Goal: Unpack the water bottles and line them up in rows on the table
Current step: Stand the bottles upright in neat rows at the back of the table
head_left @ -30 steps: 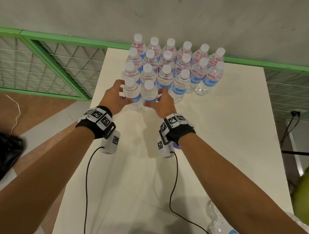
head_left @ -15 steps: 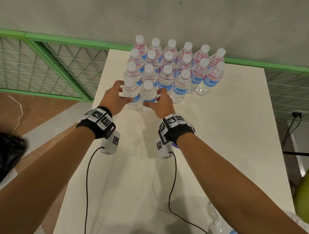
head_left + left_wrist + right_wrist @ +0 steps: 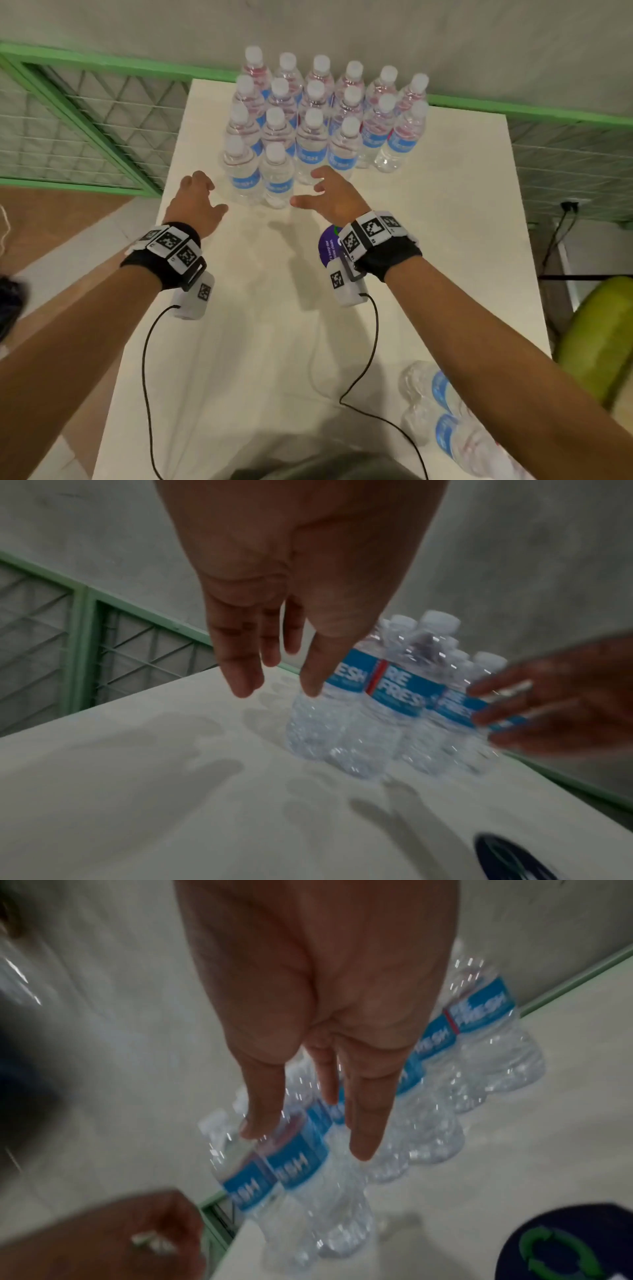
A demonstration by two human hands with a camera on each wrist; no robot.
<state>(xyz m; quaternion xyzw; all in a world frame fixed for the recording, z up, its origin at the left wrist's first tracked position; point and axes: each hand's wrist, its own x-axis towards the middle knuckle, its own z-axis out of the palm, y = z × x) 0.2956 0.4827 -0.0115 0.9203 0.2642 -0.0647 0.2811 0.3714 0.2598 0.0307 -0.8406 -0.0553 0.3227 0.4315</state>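
Observation:
Several rows of upright water bottles [image 3: 318,113] with white caps and blue labels stand at the far end of the white table [image 3: 260,359]. The two nearest bottles [image 3: 260,174] stand side by side at the left of the front row. My left hand [image 3: 200,200] hovers open just left of them, touching nothing. My right hand [image 3: 329,197] is open just right of them, fingers spread. The left wrist view shows relaxed fingers [image 3: 240,669] beside the bottles [image 3: 359,712]. In the right wrist view straight fingers [image 3: 363,1118] hang above the bottles [image 3: 301,1172].
More bottles [image 3: 445,421] lie on their sides at the table's near right corner, partly behind my right forearm. A round purple sticker [image 3: 327,245] lies on the table under my right wrist. A green mesh fence [image 3: 85,113] runs along the left; a green object [image 3: 599,339] sits to the right.
Both hands have let go of the two front bottles and drawn back and apart. The bottles stay standing where they were set.

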